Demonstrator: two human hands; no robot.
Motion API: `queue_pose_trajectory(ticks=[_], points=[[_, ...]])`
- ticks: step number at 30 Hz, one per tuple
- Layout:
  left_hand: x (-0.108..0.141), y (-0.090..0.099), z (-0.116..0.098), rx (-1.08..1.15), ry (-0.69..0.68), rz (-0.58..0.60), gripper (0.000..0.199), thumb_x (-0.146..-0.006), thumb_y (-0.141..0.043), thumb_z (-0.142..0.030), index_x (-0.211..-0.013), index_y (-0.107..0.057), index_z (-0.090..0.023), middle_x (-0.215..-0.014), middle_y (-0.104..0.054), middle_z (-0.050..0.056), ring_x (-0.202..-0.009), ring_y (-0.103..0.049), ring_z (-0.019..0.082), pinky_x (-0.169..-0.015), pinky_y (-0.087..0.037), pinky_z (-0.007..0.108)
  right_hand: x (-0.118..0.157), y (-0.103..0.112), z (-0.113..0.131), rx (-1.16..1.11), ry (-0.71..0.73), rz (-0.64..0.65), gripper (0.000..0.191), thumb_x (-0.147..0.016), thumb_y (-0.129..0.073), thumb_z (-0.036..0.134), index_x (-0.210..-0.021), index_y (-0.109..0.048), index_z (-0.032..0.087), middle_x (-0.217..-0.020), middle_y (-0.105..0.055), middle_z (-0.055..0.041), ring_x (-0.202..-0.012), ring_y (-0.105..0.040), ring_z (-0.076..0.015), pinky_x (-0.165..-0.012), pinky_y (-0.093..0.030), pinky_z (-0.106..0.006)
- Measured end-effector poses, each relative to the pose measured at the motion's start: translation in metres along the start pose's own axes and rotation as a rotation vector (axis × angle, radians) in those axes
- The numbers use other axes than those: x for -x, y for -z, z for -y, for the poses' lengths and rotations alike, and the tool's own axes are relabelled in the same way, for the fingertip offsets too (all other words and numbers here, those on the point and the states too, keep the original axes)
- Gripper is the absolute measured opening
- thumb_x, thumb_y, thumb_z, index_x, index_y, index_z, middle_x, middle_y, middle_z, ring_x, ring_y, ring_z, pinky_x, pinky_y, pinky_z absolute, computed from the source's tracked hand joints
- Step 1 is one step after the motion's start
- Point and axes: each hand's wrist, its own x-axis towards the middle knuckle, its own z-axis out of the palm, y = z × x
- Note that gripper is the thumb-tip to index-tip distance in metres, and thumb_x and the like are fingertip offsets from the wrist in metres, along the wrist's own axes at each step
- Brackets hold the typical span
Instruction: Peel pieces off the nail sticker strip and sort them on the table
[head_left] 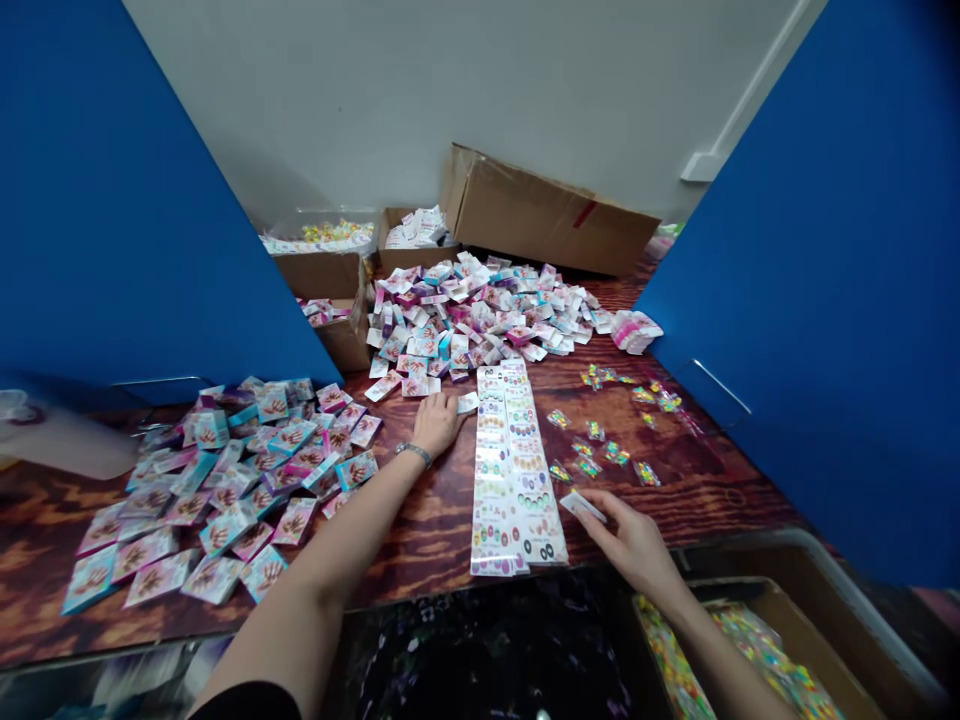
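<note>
My left hand [437, 425], with a bracelet at the wrist, reaches to the front of the big heap of small printed boxes [487, 310]. Its fingers are closed on a small white box [467, 403], partly hidden by the hand. On the right, my right hand [630, 540] pinches a small white packet [583, 506] between thumb and fingers, just above the table. Between the hands lie long strips of nail sticker sheets [517, 470], printed with rows of coloured ovals. Several small clear bags of yellow and green pieces [587, 466] are scattered beyond my right hand.
A second pile of hand-printed boxes [225, 490] covers the table's left side. Cardboard boxes [547, 215] stand at the back against the wall. Blue panels [810, 330] rise on both sides. An open carton of colourful bags [772, 650] sits below the front right edge.
</note>
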Motion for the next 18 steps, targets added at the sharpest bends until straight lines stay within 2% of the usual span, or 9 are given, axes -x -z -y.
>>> queue_pose_trajectory(ticks=[3, 6, 8, 11, 13, 15, 18], points=[[0.022, 0.011, -0.001, 0.062, 0.038, -0.004, 0.038, -0.093, -0.046, -0.044, -0.108, -0.059, -0.012, -0.107, -0.059, 0.018, -0.103, -0.053, 0.03, -0.091, -0.042, 0.042, 0.0, -0.007, 0.007, 0.045, 0.115, -0.043, 0.022, -0.091, -0.051, 0.037, -0.105, -0.064, 0.025, -0.102, -0.071, -0.0034, -0.094, -0.066, -0.0224, -0.08, -0.052, -0.034], [0.051, 0.029, -0.003, 0.369, 0.165, -0.037, 0.037, -0.092, -0.046, -0.046, -0.106, -0.061, -0.015, -0.104, -0.061, 0.013, -0.1, -0.055, 0.026, -0.089, -0.043, 0.038, -0.003, -0.009, 0.018, 0.059, 0.264, -0.086, 0.017, -0.091, -0.052, 0.029, -0.104, -0.063, 0.024, -0.101, -0.069, -0.004, -0.095, -0.064, -0.0222, -0.082, -0.051, -0.035], [0.073, 0.042, -0.01, 0.572, 0.243, -0.032, 0.041, -0.093, -0.041, -0.052, -0.096, -0.062, -0.016, -0.094, -0.063, 0.01, -0.09, -0.059, 0.023, -0.081, -0.047, 0.034, -0.006, -0.01, 0.027, 0.047, 0.353, -0.107, 0.017, -0.092, -0.052, 0.023, -0.105, -0.062, 0.023, -0.101, -0.068, -0.0051, -0.097, -0.062, -0.022, -0.084, -0.05, -0.036], [0.106, 0.06, -0.028, 0.865, 0.35, 0.077, 0.054, -0.091, -0.032, -0.063, -0.085, -0.06, -0.016, -0.076, -0.062, 0.005, -0.065, -0.06, 0.016, -0.056, -0.048, 0.026, -0.011, -0.011, 0.048, 0.012, 0.459, -0.158, 0.02, -0.092, -0.052, 0.018, -0.109, -0.061, 0.022, -0.104, -0.064, -0.0075, -0.1, -0.061, -0.0213, -0.086, -0.05, -0.036], [0.125, 0.067, -0.043, 1.189, 0.48, 0.171, 0.055, -0.087, -0.04, -0.067, -0.082, -0.058, -0.016, -0.069, -0.06, 0.003, -0.052, -0.056, 0.013, -0.043, -0.041, 0.022, -0.014, -0.013, 0.065, 0.002, 0.539, -0.182, 0.022, -0.092, -0.052, 0.016, -0.11, -0.062, 0.021, -0.102, -0.062, -0.0078, -0.097, -0.061, -0.0199, -0.085, -0.05, -0.034], [0.14, 0.071, -0.057, 1.443, 0.601, 0.231, 0.052, -0.081, -0.052, -0.067, -0.077, -0.057, -0.016, -0.062, -0.057, 0.0, -0.043, -0.051, 0.01, -0.035, -0.035, 0.019, -0.017, -0.015, 0.081, 0.034, 0.647, -0.214, 0.023, -0.091, -0.052, 0.013, -0.11, -0.063, 0.021, -0.099, -0.062, -0.0075, -0.092, -0.061, -0.0183, -0.081, -0.051, -0.033], [0.155, 0.073, -0.07, 1.577, 0.67, 0.267, 0.051, -0.075, -0.061, -0.066, -0.069, -0.054, -0.016, -0.055, -0.054, -0.002, -0.036, -0.046, 0.007, -0.03, -0.03, 0.017, -0.018, -0.019, 0.097, 0.164, 0.82, -0.275, 0.023, -0.09, -0.054, 0.011, -0.109, -0.065, 0.021, -0.094, -0.064, -0.007, -0.085, -0.059, -0.0171, -0.076, -0.05, -0.031]])
